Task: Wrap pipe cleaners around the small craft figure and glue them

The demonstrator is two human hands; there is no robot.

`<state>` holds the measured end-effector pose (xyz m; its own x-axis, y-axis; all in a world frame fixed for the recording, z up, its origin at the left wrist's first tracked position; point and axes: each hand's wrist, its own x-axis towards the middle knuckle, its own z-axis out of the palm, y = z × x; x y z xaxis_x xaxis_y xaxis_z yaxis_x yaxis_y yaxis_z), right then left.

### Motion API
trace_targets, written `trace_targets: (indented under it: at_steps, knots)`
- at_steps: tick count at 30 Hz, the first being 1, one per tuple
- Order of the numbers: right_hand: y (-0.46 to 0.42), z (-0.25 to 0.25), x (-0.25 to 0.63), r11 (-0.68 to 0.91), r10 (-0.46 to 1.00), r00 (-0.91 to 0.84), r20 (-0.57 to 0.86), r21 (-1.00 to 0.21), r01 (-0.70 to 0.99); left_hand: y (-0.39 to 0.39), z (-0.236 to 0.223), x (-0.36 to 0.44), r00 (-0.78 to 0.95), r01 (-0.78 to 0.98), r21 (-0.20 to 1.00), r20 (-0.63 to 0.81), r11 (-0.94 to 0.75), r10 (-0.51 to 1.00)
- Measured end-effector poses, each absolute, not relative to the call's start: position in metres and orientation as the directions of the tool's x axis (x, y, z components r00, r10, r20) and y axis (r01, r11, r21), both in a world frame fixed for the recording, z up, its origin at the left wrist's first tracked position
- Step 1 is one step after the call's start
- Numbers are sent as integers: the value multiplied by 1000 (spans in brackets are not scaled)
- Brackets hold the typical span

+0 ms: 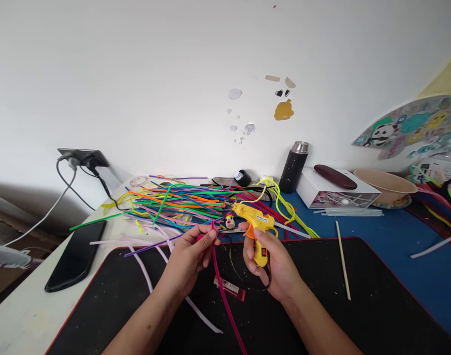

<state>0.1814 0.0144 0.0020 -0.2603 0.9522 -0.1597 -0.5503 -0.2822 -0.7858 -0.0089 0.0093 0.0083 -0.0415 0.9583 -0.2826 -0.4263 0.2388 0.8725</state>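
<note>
Pinched in the fingers of my left hand (196,249) is a magenta pipe cleaner (222,291), whose long end hangs down toward me over the black mat. My right hand (268,259) is wrapped round the handle of a yellow hot glue gun (253,219), fingers by its orange trigger. The gun's nozzle points up and left, near a small figure with a painted face (230,222). A clear glue stick (292,229) juts from the gun's back. Below the hands lies a red lighter (231,288) on the mat, partly behind the magenta pipe cleaner.
A pile of coloured pipe cleaners (184,199) spreads behind my hands. White-pink pipe cleaners (201,315) lie by my left arm, with a phone (75,256) farther left. At right are a wooden stick (343,261), a black flask (294,167), a white box (307,187) and a bowl (386,185).
</note>
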Motion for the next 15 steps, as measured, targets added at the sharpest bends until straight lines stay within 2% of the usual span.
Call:
trace_targets:
  at_steps: [6,15]
  knots:
    - [11,4,180,-237,962,-237,-133,-839,-490,12,10,-9,-42,-521,831,-250,192,967]
    - [4,-7,175,-151,968,-230,-99,-963,-223,14,4,-12,-85,-519,835,-261,181,962]
